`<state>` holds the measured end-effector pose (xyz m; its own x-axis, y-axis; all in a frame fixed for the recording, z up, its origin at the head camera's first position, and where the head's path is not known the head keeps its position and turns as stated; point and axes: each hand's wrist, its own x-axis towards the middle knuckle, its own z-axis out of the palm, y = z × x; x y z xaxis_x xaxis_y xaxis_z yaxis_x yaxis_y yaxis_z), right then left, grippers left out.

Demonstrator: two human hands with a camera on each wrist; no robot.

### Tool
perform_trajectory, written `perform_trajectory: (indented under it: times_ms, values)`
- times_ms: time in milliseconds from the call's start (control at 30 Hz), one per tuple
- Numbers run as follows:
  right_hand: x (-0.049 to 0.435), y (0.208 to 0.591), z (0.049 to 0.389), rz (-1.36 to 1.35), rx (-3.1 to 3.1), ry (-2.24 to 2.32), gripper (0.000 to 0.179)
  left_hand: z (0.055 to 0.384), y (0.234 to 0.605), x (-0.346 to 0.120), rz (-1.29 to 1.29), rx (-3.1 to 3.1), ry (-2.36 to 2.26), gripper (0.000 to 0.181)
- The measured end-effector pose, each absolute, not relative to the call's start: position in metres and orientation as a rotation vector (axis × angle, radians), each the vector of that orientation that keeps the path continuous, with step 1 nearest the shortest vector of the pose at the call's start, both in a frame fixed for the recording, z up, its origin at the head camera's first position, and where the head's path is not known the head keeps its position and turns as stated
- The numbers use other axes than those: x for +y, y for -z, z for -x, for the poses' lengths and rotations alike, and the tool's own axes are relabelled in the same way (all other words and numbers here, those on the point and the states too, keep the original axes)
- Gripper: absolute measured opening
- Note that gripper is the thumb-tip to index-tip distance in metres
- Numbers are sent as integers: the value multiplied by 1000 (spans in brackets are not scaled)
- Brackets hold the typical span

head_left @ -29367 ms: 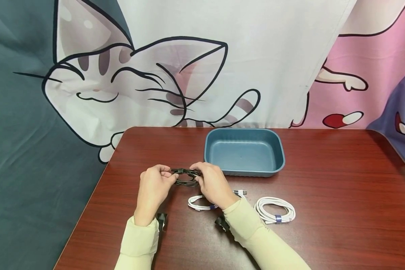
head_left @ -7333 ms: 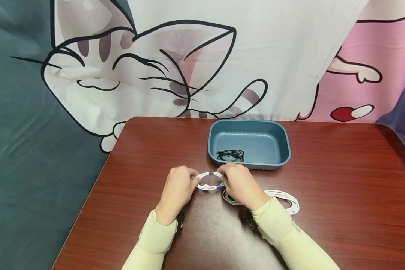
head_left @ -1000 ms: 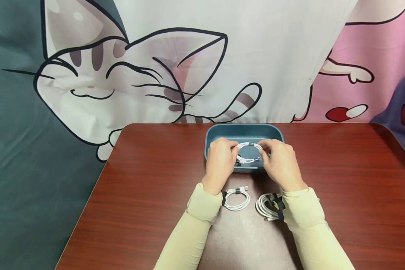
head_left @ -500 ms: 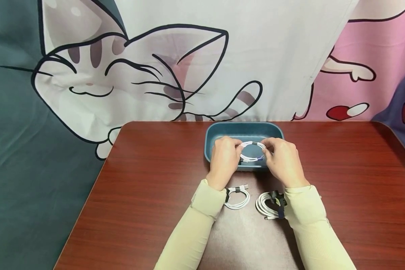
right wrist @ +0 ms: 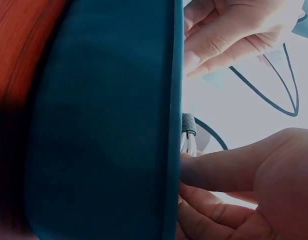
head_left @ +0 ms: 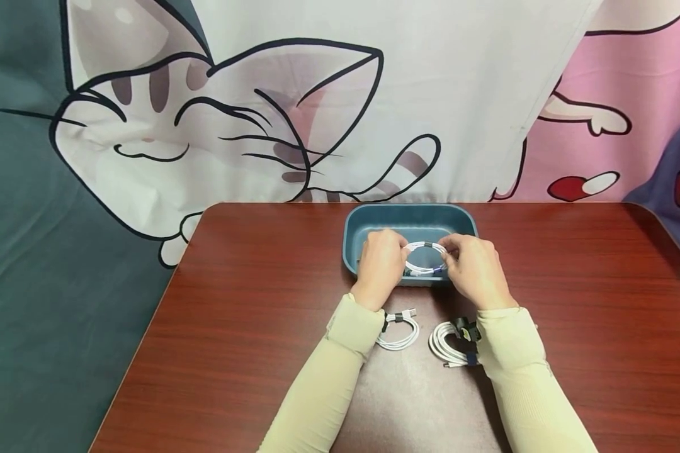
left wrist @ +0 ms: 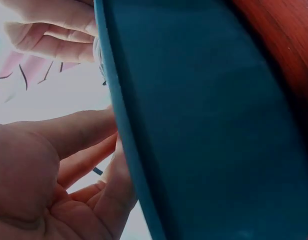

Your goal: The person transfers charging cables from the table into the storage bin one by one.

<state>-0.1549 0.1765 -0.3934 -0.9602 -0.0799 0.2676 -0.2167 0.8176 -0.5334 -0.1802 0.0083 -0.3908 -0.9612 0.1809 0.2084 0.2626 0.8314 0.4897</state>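
Observation:
A white coiled charging cable [head_left: 427,272] with a dark tie hangs at the front of the blue-grey bin [head_left: 410,211], within its opening. My left hand [head_left: 381,264] pinches the coil's left side and my right hand [head_left: 476,267] its right side, fingertips inside the bin. In the right wrist view the ribbed tie [right wrist: 189,123] shows just past the rim, between the hands. Both wrist views are largely filled by the bin's outer wall [left wrist: 194,120], which hides the lower fingers. The black cable lying in the bin is almost wholly covered by my left hand.
On the wooden table [head_left: 232,327] in front of the bin lie a smaller white coiled cable [head_left: 399,345] and a larger white one [head_left: 444,349]. My right wrist's black camera [head_left: 466,329] partly covers the larger coil. A cat-print curtain [head_left: 459,82] hangs behind the table.
Earlier the black cable was in my hands; it then lay in the bin. The white coil went from the table to the bin, and over the last second has shifted slightly right and down.

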Motion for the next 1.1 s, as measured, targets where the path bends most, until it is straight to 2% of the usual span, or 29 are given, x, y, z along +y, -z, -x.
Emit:
perform_trajectory:
  times_ms: [1100]
  values:
    - [183,399,159,-208,-2858,-704,17,194,400,21,440,-2999,609,5]
